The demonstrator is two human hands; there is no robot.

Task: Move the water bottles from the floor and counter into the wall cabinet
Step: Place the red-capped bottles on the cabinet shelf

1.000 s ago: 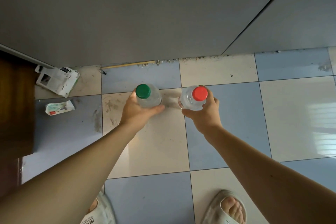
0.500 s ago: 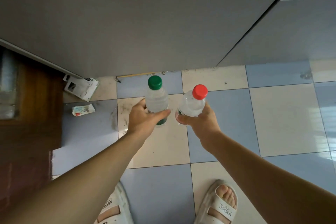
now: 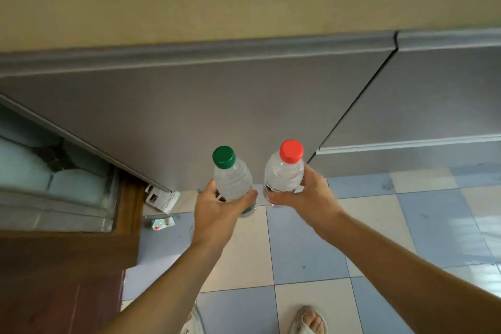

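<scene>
I hold two clear water bottles upright in the air above the tiled floor. My left hand [image 3: 221, 206] grips the green-capped bottle [image 3: 232, 180] around its lower body. My right hand [image 3: 306, 194] grips the red-capped bottle [image 3: 284, 175] the same way. The two bottles are side by side, a small gap between them, in front of the grey base cabinet doors [image 3: 217, 106]. The beige counter edge [image 3: 244, 3] runs across the top. The wall cabinet is not in view.
A brown wooden door [image 3: 62, 274] with a glass pane stands at the left. A white carton [image 3: 162, 198] and a small packet [image 3: 162, 224] lie on the floor by the cabinet's base. My sandalled feet [image 3: 307, 320] are at the bottom edge.
Both bottles have been lifted off the floor and raised, one in each hand. The view has tilted up, bringing the counter edge and door pane into sight.
</scene>
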